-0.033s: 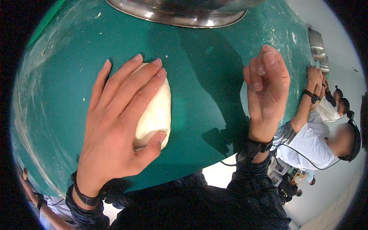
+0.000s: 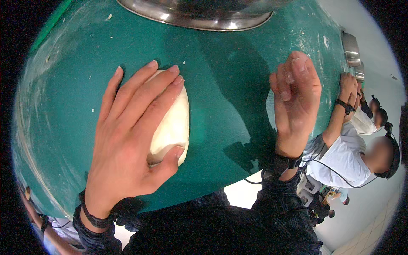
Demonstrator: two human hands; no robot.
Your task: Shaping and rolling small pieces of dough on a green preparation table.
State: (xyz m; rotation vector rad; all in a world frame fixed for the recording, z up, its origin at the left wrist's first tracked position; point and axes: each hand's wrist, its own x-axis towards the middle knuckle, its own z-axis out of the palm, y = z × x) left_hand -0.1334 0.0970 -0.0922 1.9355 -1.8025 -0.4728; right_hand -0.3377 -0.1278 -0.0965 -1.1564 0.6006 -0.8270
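Observation:
A pale, smooth oval lump of dough [image 2: 174, 125] lies on the dark green table [image 2: 229, 85]. My left hand [image 2: 127, 140] lies flat over it, fingers stretched along its top and the thumb curled round its near end. My right hand [image 2: 295, 100] is held edge-on over the table to the right, apart from the dough. Its fingers are together and slightly curled, dusted with flour, and it holds nothing. Both wrists wear dark bands and dark sleeves.
A large steel bowl [image 2: 195, 17] stands at the table's far edge. Two smaller steel bowls [image 2: 350, 49] sit at the right end. There a person in a white shirt [image 2: 344, 157] has both hands [image 2: 348, 87] on the table. Flour smears [image 2: 46, 76] mark the left side.

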